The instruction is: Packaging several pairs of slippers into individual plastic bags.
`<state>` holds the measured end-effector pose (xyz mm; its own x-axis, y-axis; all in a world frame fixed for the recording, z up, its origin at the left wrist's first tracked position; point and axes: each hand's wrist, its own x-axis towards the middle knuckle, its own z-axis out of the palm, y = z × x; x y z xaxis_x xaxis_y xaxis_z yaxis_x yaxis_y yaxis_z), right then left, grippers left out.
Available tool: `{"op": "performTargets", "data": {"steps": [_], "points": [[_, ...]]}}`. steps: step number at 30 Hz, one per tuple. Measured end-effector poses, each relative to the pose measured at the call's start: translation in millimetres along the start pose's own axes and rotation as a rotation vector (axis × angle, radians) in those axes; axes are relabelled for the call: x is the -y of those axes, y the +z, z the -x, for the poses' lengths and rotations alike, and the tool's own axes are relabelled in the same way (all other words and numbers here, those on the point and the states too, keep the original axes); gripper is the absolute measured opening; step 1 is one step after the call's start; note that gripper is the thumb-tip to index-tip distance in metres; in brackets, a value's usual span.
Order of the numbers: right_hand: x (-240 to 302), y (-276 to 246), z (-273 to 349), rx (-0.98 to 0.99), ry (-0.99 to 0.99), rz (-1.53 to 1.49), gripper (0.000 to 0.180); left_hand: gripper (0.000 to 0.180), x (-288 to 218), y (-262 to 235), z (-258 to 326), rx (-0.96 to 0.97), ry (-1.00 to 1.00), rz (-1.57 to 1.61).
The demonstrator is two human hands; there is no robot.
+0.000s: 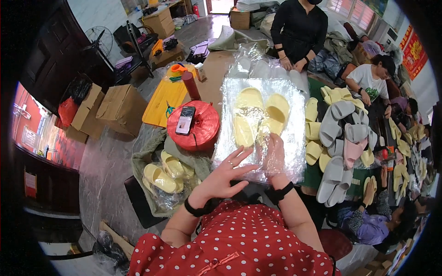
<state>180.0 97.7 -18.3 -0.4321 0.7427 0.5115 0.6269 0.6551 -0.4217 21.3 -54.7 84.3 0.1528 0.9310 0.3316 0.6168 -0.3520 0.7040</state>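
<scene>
At frame centre a clear plastic bag (258, 133) lies flat with a pair of yellow slippers (258, 118) inside — the left hand (226, 172) presses its lower edge, fingers spread, while the right hand (275, 154) is slipped inside the bag — fingers loosely open.

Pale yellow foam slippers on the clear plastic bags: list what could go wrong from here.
1. The pale yellow foam slippers lie loose on the slick stack of clear plastic bags; they might slide as the right hand reaches inside a bag.
2. The left hand presses only the near edge, so the bags could shift.
3. The black phone on the red twine spool could get knocked off.
</scene>
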Motion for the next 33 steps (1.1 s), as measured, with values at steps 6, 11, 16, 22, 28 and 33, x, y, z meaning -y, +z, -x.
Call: {"op": "performTargets", "data": {"steps": [6,11,16,22,28,33], "points": [[8,-6,-2,0.086,-0.011,0.006,0.044,0.041,-129,-92,-6,-0.274,0.605,0.318],[8,4,6,0.020,-0.044,0.046,0.052,0.035,-132,-80,-33,-0.340,1.064,0.330],[0,7,11,0.047,0.027,0.009,0.047,0.028,-165,-78,-3,-0.134,0.421,0.848],[-2,-5,13,0.064,-0.068,-0.045,0.053,0.036,-152,-57,-43,-0.267,1.027,0.731],[12,-53,33,0.170,-0.004,-0.256,0.054,0.032,-130,-58,-41,-0.247,0.991,0.681],[29,-139,40,0.541,0.113,-0.587,0.030,0.086,-66,-64,-35,-0.129,-0.059,-0.004]]}}
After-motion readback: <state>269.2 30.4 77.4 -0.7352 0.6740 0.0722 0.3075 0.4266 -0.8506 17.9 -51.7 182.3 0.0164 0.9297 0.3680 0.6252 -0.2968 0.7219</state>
